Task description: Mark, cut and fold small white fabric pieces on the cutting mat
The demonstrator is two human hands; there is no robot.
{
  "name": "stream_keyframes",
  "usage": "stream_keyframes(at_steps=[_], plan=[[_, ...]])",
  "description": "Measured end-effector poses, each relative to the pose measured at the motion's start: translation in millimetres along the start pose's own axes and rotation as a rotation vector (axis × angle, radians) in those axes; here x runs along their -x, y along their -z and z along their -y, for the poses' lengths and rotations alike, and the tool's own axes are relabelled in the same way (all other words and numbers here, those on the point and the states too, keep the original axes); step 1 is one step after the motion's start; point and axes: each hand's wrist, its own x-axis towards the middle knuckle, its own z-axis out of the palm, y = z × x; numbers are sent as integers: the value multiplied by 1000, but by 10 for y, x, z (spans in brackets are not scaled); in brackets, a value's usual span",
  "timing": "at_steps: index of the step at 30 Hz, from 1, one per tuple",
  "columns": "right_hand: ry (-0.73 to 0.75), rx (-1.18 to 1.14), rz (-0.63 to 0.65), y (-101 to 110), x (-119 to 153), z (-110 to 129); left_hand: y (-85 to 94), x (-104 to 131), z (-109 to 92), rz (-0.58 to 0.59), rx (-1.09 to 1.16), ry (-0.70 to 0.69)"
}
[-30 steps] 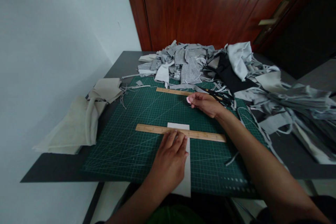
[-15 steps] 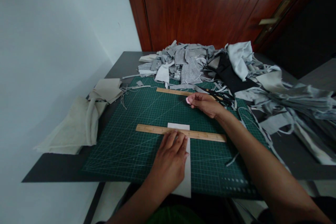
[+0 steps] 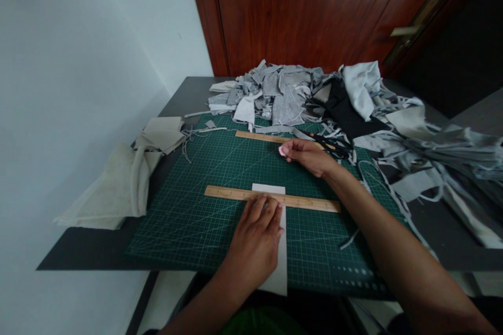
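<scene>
My left hand (image 3: 257,238) lies flat with its fingers stretched forward, the fingertips pressing on a wooden ruler (image 3: 310,202). Under the ruler runs a pale fabric strip (image 3: 280,267), its far end (image 3: 268,188) showing just beyond the ruler and its near end reaching the table's front edge. The ruler crosses the strip nearly at right angles. Raised over the green cutting mat (image 3: 212,162), my right hand (image 3: 304,156) pinches a small pink piece of tailor's chalk (image 3: 282,151) between thumb and fingers. The chalk is apart from the strip.
A second wooden ruler (image 3: 257,136) and black-handled scissors (image 3: 334,145) lie behind my right hand. Grey fabric scraps (image 3: 288,99) are heaped at the back, with a black cloth (image 3: 346,115) and more scraps on the right. Folded cream fabric (image 3: 118,183) sits at the left.
Both hands, the ruler and the strip hold their places. Only the camera's view has shifted very slightly.
</scene>
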Motion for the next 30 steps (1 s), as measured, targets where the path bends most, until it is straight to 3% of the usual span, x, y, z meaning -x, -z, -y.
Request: stream_keyframes(at_steps=[30], plan=[[15,38,-10,-35,4,9,7,-1,1,18,-16,6]])
